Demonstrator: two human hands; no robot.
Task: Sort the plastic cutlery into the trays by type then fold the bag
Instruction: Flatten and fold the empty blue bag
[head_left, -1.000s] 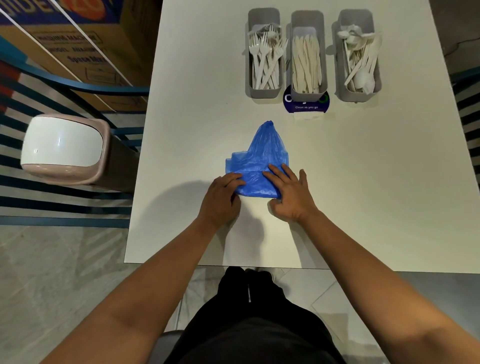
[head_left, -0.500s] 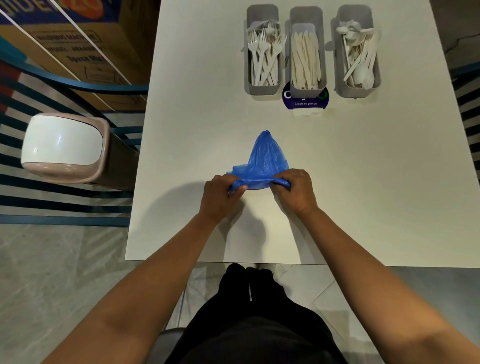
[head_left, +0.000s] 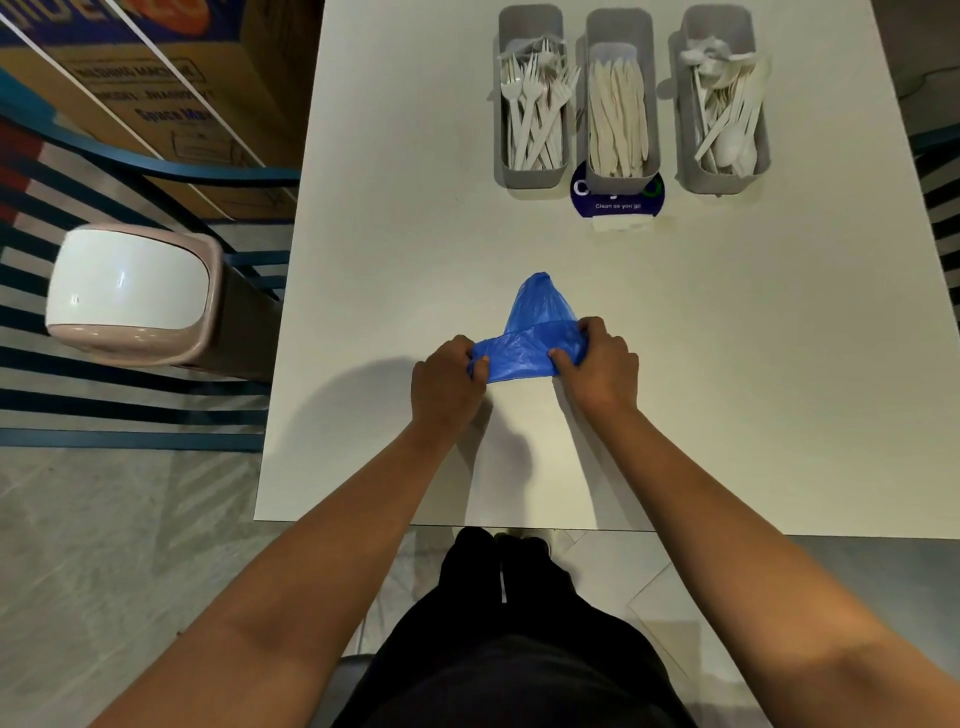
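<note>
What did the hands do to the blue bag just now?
A second ago both hands lay on the bag. Now the left hand and right hand grip its near edge and have rolled it away, leaving it narrower. The trays stayed put.

Bare table (head_left: 753, 364) lies wide open right of and beyond the bag (head_left: 535, 343), blocked only at the far edge by three trays (head_left: 623, 176) in a row, bin (head_left: 135, 291) standing off the table's left edge.

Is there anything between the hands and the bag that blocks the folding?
Nothing visible does. The left hand and right hand both grip the bag directly, and the table around it is bare.
</note>
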